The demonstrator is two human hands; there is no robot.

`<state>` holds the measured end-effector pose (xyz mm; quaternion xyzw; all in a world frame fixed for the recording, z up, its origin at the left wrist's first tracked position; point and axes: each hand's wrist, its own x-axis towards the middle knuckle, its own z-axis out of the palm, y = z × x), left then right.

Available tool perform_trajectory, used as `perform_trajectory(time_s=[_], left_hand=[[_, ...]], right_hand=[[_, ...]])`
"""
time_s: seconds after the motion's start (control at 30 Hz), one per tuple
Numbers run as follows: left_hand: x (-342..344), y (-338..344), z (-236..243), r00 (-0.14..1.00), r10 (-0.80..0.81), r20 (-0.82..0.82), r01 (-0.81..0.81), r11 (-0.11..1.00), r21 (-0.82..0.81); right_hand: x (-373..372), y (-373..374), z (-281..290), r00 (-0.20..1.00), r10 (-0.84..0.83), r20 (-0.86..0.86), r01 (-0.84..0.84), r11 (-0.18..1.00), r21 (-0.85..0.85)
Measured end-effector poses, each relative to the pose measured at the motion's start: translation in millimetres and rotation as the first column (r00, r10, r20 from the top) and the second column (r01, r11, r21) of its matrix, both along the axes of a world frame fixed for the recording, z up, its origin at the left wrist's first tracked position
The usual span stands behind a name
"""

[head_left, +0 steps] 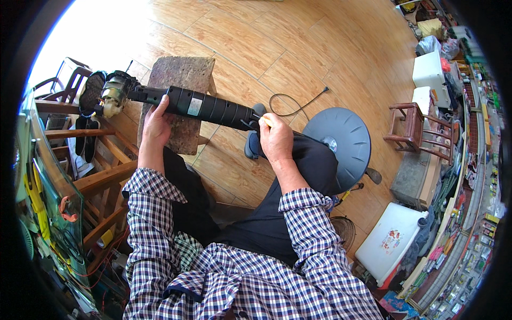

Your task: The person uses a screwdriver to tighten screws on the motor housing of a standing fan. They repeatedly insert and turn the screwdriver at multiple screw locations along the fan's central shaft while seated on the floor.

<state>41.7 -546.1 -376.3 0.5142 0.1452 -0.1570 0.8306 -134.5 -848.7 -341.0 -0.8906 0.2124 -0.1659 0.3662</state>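
Observation:
Across my lap lies the black body of a pedestal fan, tilted, with a paper label on its side. At its left end sits the bare fan motor, with no blades or guard on it. Its round dark base is at the right, beyond my knee. My left hand grips the body near the motor end, thumb on top. Closed at the lower end of the body is my right hand, on a slim screwdriver with a yellowish handle, mostly hidden by my fingers. Its tip meets the body.
Under the fan body stands a rough wooden stool. A black power cord with plug lies on the tiled floor. Left are a wooden frame and glass case; right, a small wooden chair, white box and crowded shelves.

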Motion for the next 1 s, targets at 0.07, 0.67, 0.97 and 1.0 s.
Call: perform_trajectory(time_s=[0.07,0.67,0.97,1.0], left_hand=[[0,0,0,1.000,-0.010,0.009,0.010,1.000,-0.004],[-2,2,2,1.000,-0.005,-0.003,0.005,1.000,0.025],[-3,2,1,1.000,0.003,-0.003,-0.002,1.000,0.021],[-3,1,2,1.000,0.009,-0.007,-0.009,1.000,0.023]], right_hand=[[1,1,-1,0.996,0.051,0.071,-0.044,0.995,-0.091],[0,3,2,1.000,0.002,0.006,-0.002,1.000,-0.017],[-1,5,-2,0.999,0.025,0.028,-0.022,0.995,-0.100],[-1,5,-1,0.999,0.041,-0.003,-0.041,0.989,-0.144]])
